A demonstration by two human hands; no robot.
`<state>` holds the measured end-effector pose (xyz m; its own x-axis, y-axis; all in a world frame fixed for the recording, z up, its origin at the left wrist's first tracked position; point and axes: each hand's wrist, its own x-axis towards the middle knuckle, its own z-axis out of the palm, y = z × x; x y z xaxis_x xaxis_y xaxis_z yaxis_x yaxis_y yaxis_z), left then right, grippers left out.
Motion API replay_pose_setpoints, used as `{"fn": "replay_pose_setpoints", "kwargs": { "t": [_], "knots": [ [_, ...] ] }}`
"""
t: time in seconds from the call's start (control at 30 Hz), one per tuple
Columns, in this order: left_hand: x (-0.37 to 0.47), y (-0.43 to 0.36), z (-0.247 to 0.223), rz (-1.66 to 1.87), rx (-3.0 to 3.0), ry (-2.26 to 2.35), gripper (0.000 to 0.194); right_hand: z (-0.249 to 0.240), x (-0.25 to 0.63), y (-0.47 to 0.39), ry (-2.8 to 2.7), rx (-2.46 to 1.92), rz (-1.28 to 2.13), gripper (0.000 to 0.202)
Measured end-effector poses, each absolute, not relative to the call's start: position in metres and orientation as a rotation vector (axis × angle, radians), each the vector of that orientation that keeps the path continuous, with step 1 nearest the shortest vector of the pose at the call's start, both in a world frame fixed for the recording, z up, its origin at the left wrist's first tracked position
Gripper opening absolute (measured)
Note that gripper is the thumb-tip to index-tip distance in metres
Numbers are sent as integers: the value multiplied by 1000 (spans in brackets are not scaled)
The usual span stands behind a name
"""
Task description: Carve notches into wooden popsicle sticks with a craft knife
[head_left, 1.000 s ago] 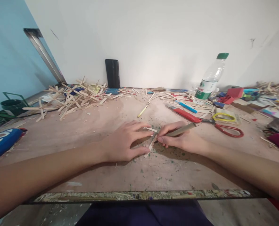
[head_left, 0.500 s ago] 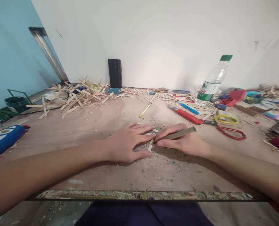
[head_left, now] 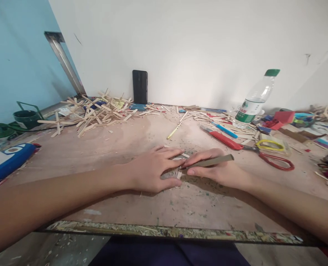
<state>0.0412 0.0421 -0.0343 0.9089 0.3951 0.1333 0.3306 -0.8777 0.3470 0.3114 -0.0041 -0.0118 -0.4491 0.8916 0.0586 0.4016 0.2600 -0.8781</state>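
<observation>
My left hand (head_left: 153, 168) lies palm down with fingers apart, pressing on pale wooden craft sticks (head_left: 180, 173) on the tabletop. Most of these sticks are hidden beneath the fingers. Close by on the right, my right hand (head_left: 214, 168) is closed around a slim olive-grey pen-like tool (head_left: 216, 160), gripped as one holds a pen. Its lower end meets the wood by my left fingertips; the exact tip is too small to make out. Ahead of the hands lies a thin yellowish notched stick (head_left: 176, 127).
Loose craft sticks (head_left: 100, 112) are heaped at the back left. A black phone (head_left: 140, 87) leans on the wall. To the right are a red utility knife (head_left: 225, 139), scissors (head_left: 276, 161) and a tilted water bottle (head_left: 254, 101). A blue-and-white object (head_left: 14, 159) sits far left.
The whole view has shifted slightly, so things appear a little farther right. Both hands keep nearly the same pose, with the pen-like tool still in my right hand.
</observation>
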Motion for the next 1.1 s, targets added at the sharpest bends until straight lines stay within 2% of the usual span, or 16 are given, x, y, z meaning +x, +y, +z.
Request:
{"fn": "replay_pose_setpoints", "kwargs": {
  "t": [0.7,1.1],
  "knots": [
    [41,41,-34,268,2744,593,68,-13,308,-6,-1942,-1238,1075,30],
    [43,42,-32,218,2738,600,77,-14,305,-11,-1908,-1289,1064,31]
  ]
}}
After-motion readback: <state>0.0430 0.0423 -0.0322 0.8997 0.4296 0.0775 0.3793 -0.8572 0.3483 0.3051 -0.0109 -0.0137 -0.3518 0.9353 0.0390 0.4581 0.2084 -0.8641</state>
